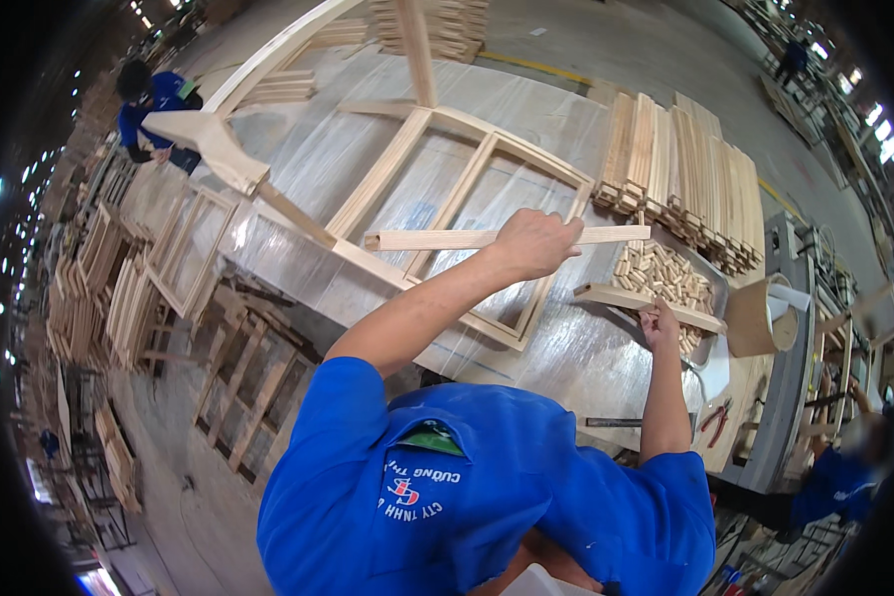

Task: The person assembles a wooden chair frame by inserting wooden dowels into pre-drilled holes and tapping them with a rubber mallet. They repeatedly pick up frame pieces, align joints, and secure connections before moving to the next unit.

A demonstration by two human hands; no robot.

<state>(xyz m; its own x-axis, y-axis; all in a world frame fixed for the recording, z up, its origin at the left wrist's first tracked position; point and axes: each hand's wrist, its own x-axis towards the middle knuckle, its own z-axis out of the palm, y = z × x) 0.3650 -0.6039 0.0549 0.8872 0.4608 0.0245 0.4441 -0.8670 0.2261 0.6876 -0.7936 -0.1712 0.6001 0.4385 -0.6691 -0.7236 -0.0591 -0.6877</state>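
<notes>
Roughly midway, the left grip clasps one slat, the right grip seemingly another slat.

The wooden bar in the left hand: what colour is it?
The wooden bar is a pale tan, seen in the head view, the only one.

A wooden post is cut off by the upper edge. The left hand hides part of a stick; a distant worker appears too small for detail.
</notes>
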